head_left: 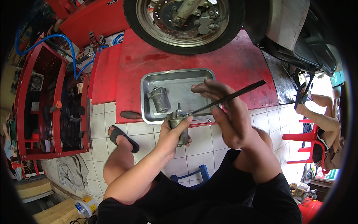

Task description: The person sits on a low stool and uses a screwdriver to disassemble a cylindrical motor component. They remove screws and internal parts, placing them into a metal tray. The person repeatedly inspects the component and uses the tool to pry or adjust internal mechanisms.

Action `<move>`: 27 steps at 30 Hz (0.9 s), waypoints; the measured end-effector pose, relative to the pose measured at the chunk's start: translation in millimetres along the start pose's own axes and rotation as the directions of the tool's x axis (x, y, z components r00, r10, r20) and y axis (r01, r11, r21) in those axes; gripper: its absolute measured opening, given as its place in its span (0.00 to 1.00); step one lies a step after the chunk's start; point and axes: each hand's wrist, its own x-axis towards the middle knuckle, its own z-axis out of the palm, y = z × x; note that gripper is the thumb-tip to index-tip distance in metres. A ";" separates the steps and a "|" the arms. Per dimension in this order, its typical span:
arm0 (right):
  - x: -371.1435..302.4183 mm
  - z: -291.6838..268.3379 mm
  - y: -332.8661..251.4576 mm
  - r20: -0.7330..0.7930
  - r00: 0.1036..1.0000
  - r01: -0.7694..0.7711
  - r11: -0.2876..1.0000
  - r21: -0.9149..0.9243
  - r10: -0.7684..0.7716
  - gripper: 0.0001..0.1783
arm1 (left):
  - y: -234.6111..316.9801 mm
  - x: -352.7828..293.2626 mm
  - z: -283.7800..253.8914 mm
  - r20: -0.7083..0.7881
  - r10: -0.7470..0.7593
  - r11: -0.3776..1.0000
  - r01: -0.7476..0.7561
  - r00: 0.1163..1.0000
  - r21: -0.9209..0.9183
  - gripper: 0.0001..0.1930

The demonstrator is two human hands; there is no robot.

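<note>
My left hand (172, 135) is wrapped round a grey metal cylinder that looks like a small starter motor (182, 137), its shaft pointing up. A long, dark, narrow bar-like tool (244, 90) slants up to the right from the motor's top, near my left thumb. My right hand (227, 112) is raised beside this tool, slightly blurred, fingers stretched out and thumb apart; the tool crosses at its palm, but the fingers are not closed round it. Just beyond the hands is a metal tray (145, 108) with a second, similar motor (160, 100) in it.
The tray sits on a red platform (108, 74) below a motorcycle wheel (186, 46). A dark-handled tool (130, 114) lies left of the tray. A red tool cart (56, 127) stands at left. A blue stool (203, 172) is below me; a person sits near red chairs (304, 137) at right.
</note>
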 end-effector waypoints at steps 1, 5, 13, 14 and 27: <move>-2.0 0.6 -0.3 -0.008 0.999 -0.042 0.996 0.084 0.043 0.14 | -0.6 1.0 -0.4 0.003 -0.002 1.000 0.002 1.000 -0.013 0.26; -10.3 -11.5 9.5 0.038 0.998 -0.043 0.999 0.002 0.043 0.10 | -0.9 -0.4 -0.2 -0.009 0.004 0.999 -0.003 1.000 0.033 0.26; -2.2 2.6 -0.3 -0.014 0.984 -0.172 0.969 0.176 0.178 0.13 | -1.2 1.5 -0.9 -0.003 -0.061 0.998 0.061 0.998 -0.007 0.25; -3.0 2.2 -0.4 -0.018 0.984 -0.173 0.965 0.198 0.180 0.13 | -1.3 2.1 -1.4 0.000 -0.065 0.998 0.065 0.998 -0.013 0.25; -5.6 -5.2 6.1 0.027 0.984 -0.176 0.970 0.168 0.174 0.16 | 1.7 -1.7 -1.3 0.000 -0.055 0.998 0.055 0.998 0.042 0.25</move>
